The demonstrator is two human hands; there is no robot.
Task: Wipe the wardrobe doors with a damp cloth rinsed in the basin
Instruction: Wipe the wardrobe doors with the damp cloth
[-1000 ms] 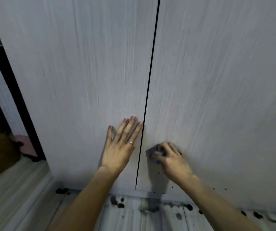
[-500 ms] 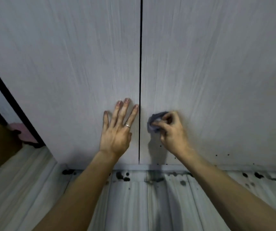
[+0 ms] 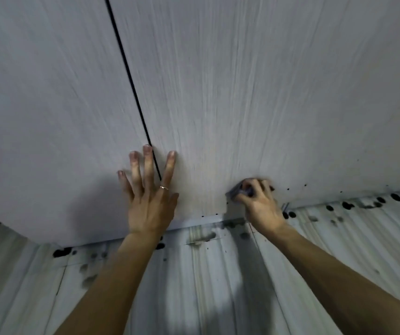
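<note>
Nearest the camera, two bare forearms reach forward over the pale, grey-streaked plank floor (image 3: 218, 286), which is dotted with black spots along the base of the wardrobe. The landmark is the thin dark vertical gap (image 3: 131, 78) between the two pale grey wood-grain wardrobe doors. The left hand (image 3: 150, 197) lies flat and spread across the foot of that gap, palm against the surface, holding nothing; its index finger, which wears a thin ring (image 3: 164, 187), rests on the right-hand door (image 3: 266, 93) and the other fingers on the left-hand door (image 3: 37, 105). Well to the right of the gap, low on the right-hand door and just above its bottom edge, the right hand (image 3: 259, 201) is curled tightly around a small crumpled blue-grey cloth (image 3: 236, 192), pressing it against the door panel. The cloth is blurred, so its folds cannot be made out.
</note>
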